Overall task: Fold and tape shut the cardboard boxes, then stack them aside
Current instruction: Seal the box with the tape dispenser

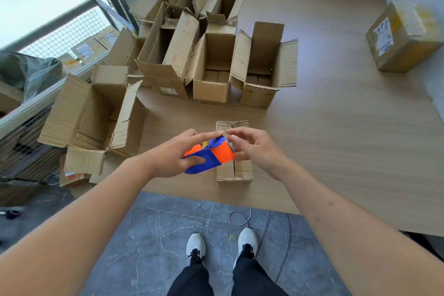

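Observation:
My left hand (177, 151) holds an orange and blue tape dispenser (211, 155) above the table. The thumb and fingers of my right hand (254, 149) are pinched at the dispenser's toothed cutter end, where the tape comes off. Directly below both hands lies a small cardboard box (234, 170) with its top flaps folded shut; the hands and dispenser hide its middle. Several open boxes (211, 72) with raised flaps stand further back on the table.
A taped box with a label (403, 38) sits at the far right of the wooden table (348, 139). A large open box (89, 113) overhangs the left edge beside a wire-mesh railing. Grey tile floor, my shoes and a cable loop (237, 217) are below.

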{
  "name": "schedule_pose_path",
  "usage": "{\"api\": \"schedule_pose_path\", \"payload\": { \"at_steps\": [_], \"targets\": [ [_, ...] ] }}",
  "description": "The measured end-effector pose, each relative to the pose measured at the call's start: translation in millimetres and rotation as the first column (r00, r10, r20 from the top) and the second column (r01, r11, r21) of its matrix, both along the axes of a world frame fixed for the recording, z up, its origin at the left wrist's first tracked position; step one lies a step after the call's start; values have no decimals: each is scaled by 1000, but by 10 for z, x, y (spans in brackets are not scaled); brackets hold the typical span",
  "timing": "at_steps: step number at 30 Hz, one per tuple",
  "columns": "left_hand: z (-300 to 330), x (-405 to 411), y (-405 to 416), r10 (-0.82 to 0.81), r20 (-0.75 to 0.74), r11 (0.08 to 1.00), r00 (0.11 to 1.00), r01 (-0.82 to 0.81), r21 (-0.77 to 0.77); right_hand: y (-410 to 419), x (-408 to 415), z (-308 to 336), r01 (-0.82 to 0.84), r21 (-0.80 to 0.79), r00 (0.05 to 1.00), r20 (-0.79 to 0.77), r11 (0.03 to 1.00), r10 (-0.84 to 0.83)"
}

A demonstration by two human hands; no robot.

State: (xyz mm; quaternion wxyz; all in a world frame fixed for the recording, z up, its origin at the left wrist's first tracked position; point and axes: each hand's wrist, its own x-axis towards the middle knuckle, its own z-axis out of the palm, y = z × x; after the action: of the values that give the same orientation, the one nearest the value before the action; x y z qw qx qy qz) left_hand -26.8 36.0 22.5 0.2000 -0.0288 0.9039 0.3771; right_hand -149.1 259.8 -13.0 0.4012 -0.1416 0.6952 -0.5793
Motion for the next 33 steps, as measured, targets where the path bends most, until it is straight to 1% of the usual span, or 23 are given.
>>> {"api": "schedule_pose_path", "payload": {
  "at_steps": [4,7,10,15,19,25,27,30,33],
  "targets": [
    [145,-2,138,12,12,1000,1000,-12,7,76,-77,133,-46,27,993,-106,999,49],
    [211,34,214,3,29,1000,1000,-4,15,105,-75,172,-54,41,990,-127,998,58],
    [201,109,275,-6,47,1000,999,5,26,118,5,152,-40,91,985,-165,995,55],
    [126,211,295,-28,70,1000,997,28,11,146,234,58,25,125,996,-88,992,-14],
    [90,320,294,-56,83,998,995,55,12,180,402,14,74,68,997,-33,995,-72],
    [86,404,304,-76,72,997,995,74,32,186,540,-130,98,79,994,-63,992,-93],
    [81,414,327,-83,63,996,995,81,39,186,568,-165,101,90,989,-119,991,-90],
    [60,439,365,-86,62,995,994,83,60,220,609,-213,95,106,965,-253,990,-66],
    [12,486,408,-96,69,992,993,90,88,313,642,-269,46,165,917,-399,985,24]
  ]
}}
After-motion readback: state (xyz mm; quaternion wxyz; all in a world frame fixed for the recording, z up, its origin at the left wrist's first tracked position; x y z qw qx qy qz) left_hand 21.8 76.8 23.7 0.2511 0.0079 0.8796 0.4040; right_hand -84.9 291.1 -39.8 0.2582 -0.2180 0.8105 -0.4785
